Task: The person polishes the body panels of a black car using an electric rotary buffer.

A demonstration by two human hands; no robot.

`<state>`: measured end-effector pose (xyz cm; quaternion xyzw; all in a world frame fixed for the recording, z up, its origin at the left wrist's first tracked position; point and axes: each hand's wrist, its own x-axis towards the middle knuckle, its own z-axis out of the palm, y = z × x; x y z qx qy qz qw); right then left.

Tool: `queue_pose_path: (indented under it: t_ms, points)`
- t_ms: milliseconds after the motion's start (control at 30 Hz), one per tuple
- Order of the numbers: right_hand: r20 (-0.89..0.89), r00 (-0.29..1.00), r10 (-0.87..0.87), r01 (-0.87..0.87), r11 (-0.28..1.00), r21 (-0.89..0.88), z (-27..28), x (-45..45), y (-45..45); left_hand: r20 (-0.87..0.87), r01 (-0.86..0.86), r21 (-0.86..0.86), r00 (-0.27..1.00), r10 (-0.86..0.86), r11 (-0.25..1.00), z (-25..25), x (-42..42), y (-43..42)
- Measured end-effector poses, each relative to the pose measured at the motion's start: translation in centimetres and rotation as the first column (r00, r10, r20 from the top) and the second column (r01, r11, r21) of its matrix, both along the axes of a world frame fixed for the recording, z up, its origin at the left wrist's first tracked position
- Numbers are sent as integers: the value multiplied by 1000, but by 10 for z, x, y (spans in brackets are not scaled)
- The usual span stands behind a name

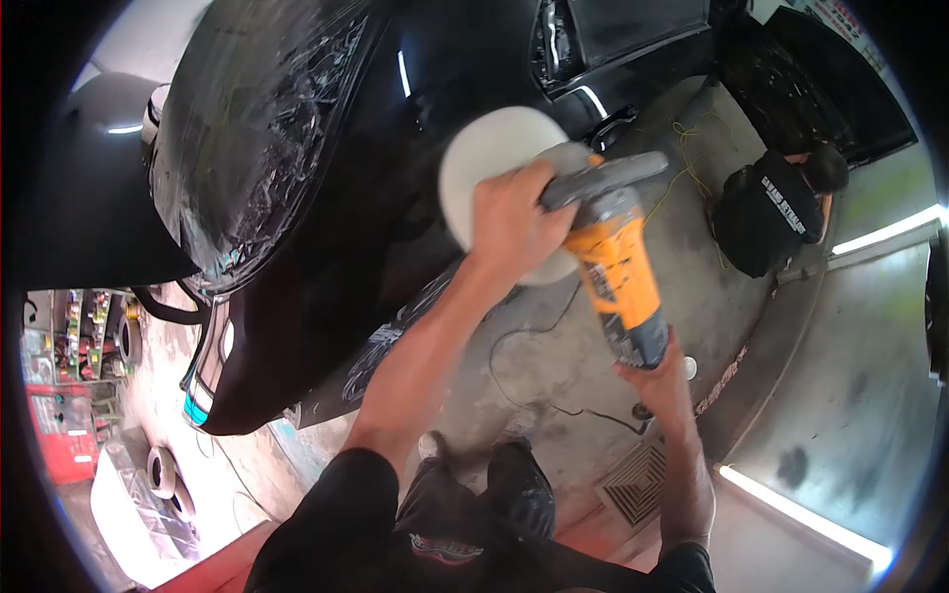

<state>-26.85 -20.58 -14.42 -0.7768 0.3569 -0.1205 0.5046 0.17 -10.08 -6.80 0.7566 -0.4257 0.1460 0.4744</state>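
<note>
An orange and black car polisher [615, 262] is held in both hands, its round white foam pad [484, 148] turned toward the glossy black car body [390, 188]. Whether the pad touches the paint I cannot tell. My left hand [516, 219] is closed around the grey front handle [618, 178], beside the pad. At the rear end of the tool, my right hand [660, 381] grips the dark tail of the body. Plastic sheeting [262, 128] covers part of the car at upper left.
A dark power cord [494, 346] loops over the concrete floor [593, 381]. To the right, a person [776, 208] in a black shirt crouches near a dark car panel [825, 94]. A yellow cable [684, 163] lies nearby. Tape rolls [163, 474] and shelves [94, 336] are at left.
</note>
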Motion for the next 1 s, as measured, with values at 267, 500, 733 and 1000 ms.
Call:
queue_pose_path:
  t_ms: [267, 500, 733, 1000]
  points:
    - [-86, 994, -61, 65, 997, 40, 15, 10, -2, -93, 52, -115, 994, -62, 992, -10, 9, -19]
    - [-127, 985, 115, -115, 993, 4, 29, -6, 122, -6, -89, -60, 996, 89, 994, -4, -40, 175]
    - [-181, 957, 225, -215, 974, 77, 4, -14, 224, 70, -183, -35, 980, 185, 983, 5, -71, 301]
    - [19, 998, 59, -61, 988, 141, 15, 27, 175, 196, 4, -43, 981, 4, 999, 51, -4, 193]
